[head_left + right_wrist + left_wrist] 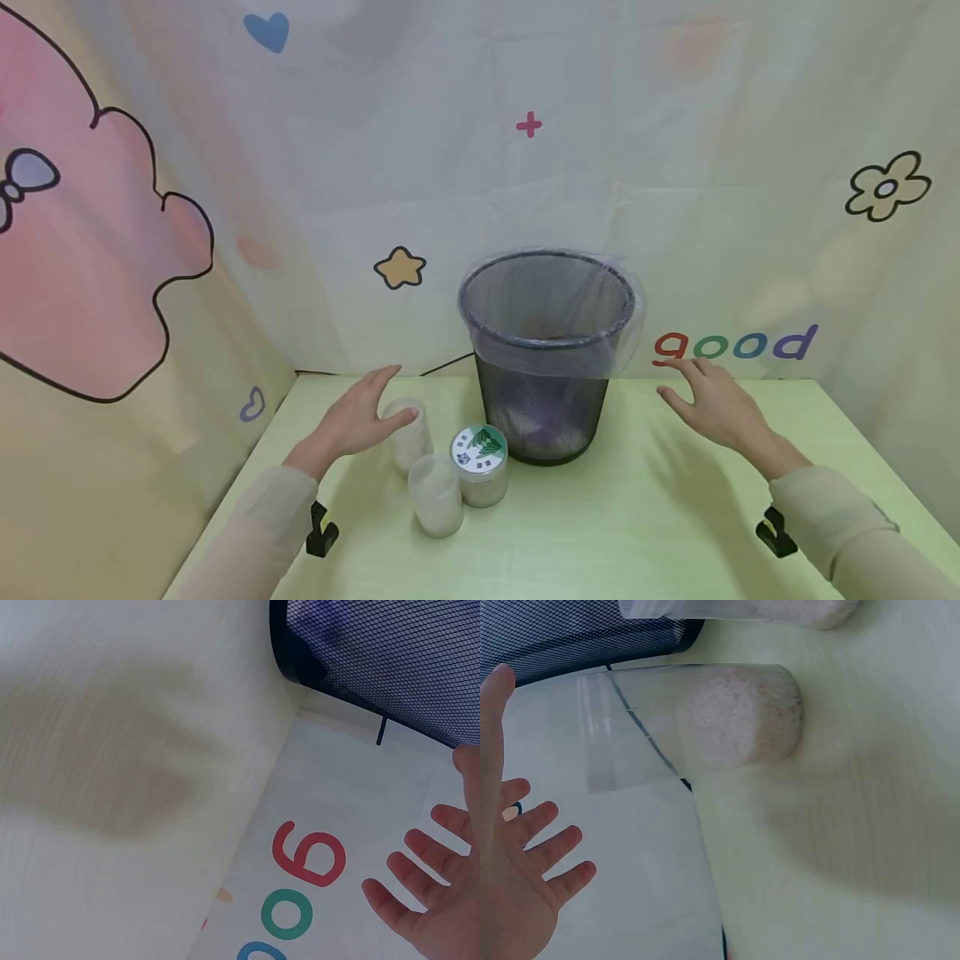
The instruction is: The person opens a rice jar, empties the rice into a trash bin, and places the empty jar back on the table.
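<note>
My left hand [356,421] is held over the table's left side, fingers spread and holding nothing. Nearest to it stands a clear plastic cup [410,446], which the thumb partly overlaps in the head view. Pale, grainy stuff fills the bottom of that cup [739,720] in the left wrist view. Another translucent cup [437,500] stands in front, close beside a round tub [480,479] with a green-and-white label on top. A black mesh wastebasket [543,408] with a clear liner stands behind them. To its right, my right hand [716,408] hovers with fingers extended, holding nothing.
The light table [600,533] meets a printed cloth backdrop [360,167] at the back and on the left. Liner film [630,333] hangs over the basket's rim. A small black device [322,533] sits at the left wrist, another [776,533] at the right.
</note>
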Action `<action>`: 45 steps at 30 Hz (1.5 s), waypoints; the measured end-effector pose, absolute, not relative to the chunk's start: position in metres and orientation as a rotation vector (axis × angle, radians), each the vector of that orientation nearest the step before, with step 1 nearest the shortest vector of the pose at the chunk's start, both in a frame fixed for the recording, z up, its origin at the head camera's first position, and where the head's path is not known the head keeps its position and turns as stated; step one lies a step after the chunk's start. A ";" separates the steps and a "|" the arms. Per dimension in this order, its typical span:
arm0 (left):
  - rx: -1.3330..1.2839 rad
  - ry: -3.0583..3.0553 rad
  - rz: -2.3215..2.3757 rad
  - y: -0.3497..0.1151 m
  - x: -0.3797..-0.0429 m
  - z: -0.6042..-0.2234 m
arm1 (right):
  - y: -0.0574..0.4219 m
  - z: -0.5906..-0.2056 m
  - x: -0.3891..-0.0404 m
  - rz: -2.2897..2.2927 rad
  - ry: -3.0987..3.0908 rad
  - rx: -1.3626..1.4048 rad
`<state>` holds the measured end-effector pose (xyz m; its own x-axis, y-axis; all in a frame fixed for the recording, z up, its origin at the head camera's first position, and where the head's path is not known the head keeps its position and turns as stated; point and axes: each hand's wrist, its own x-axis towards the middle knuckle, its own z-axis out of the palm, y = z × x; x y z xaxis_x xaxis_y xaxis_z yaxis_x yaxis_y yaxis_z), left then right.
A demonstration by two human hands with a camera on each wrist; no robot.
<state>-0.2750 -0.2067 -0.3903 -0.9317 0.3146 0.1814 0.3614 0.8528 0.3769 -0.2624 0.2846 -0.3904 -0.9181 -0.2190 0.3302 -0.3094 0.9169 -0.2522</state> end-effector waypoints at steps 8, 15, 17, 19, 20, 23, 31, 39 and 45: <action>-0.439 -2.848 -0.852 -0.209 -0.271 -0.412 | 0.282 -0.401 -0.258 0.522 -2.717 0.378; -0.358 -2.822 -0.991 -0.211 -0.266 -0.432 | 0.272 -0.411 -0.250 0.605 -2.676 0.374; -0.347 -2.822 -1.019 -0.211 -0.265 -0.437 | 0.270 -0.413 -0.247 0.615 -2.672 0.382; -0.342 -2.819 -1.036 -0.211 -0.265 -0.440 | 0.267 -0.414 -0.245 0.620 -2.671 0.389; -0.338 -2.817 -1.041 -0.211 -0.264 -0.442 | 0.266 -0.415 -0.244 0.622 -2.671 0.394; -0.321 -2.816 -1.063 -0.211 -0.264 -0.447 | 0.261 -0.415 -0.239 0.637 -2.660 0.408; -0.220 -2.829 -1.172 -0.208 -0.265 -0.463 | 0.246 -0.418 -0.231 0.641 -2.598 0.475; -0.167 -2.855 -1.239 -0.208 -0.267 -0.476 | 0.233 -0.415 -0.219 0.606 -2.574 0.558; -0.150 -2.867 -1.242 -0.207 -0.270 -0.483 | 0.225 -0.412 -0.215 0.542 -2.524 0.670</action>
<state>-0.2702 -0.2070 -0.4828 -0.9953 0.0828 0.0506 0.0935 0.6802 0.7271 -0.2145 0.2245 -0.4117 -0.7704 -0.3566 0.5286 -0.5422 0.8025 -0.2489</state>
